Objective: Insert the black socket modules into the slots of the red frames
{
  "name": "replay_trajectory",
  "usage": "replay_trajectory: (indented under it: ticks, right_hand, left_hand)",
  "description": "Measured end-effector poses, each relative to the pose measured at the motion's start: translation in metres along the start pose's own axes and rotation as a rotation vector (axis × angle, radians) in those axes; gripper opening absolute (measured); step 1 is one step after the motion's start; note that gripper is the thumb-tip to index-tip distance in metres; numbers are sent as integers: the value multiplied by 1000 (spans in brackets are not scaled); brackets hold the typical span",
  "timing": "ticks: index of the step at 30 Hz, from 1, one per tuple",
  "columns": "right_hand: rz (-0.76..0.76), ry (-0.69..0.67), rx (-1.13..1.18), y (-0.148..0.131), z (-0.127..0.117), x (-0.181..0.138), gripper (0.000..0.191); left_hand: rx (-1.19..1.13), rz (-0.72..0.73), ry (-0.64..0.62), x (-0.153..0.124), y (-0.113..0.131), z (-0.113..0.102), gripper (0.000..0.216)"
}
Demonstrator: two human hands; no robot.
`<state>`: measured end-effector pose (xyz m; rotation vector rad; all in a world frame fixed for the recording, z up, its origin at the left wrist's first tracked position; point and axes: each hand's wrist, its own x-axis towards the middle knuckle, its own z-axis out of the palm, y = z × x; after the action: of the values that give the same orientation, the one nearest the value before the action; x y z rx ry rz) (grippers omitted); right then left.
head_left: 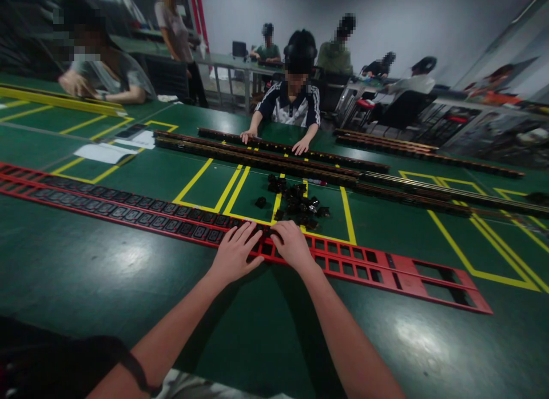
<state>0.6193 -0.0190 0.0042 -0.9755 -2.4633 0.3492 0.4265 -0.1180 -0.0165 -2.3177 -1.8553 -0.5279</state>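
A long red slotted frame (377,276) lies across the green table in front of me. Two rows of black sockets (158,222) fill most of its left part, while the slots to the right of my hands are open. My left hand (235,250) rests palm down over the frame with fingers spread and thumb out. Close beside it, my right hand (292,243) curls its fingers at a small black socket (266,231) by the frame's far row; the fingertips partly hide this piece. Just beyond my hands lies a loose pile of black sockets (295,199).
Long dark rails (257,159) run across the table beyond the pile. A person opposite (295,102) has both hands on one rail. White papers (105,153) lie at the left, near a yellow rail (64,100) and another seated person. Yellow tape marks the tabletop.
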Motion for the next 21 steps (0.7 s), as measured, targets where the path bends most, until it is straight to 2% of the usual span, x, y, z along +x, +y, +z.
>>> replay_trajectory:
  ticks: [9, 11, 15, 18, 21]
  right_hand:
    - [14, 4, -24, 2, 3, 0, 20]
    - [87, 72, -82, 0, 2, -1, 21]
    - [368, 264, -262, 1, 2, -3, 27]
    - [473, 225, -330, 4, 6, -3, 33]
    - [464, 172, -353, 6, 9, -3, 37]
  left_hand:
    - [-6, -2, 7, 0, 1, 0, 60]
    - [-3, -4, 5, 0, 1, 0, 60]
    - [3, 0, 4, 0, 0, 0, 60]
    - [9, 2, -3, 0, 0, 0, 61]
    - [11, 2, -9, 0, 0, 0, 61]
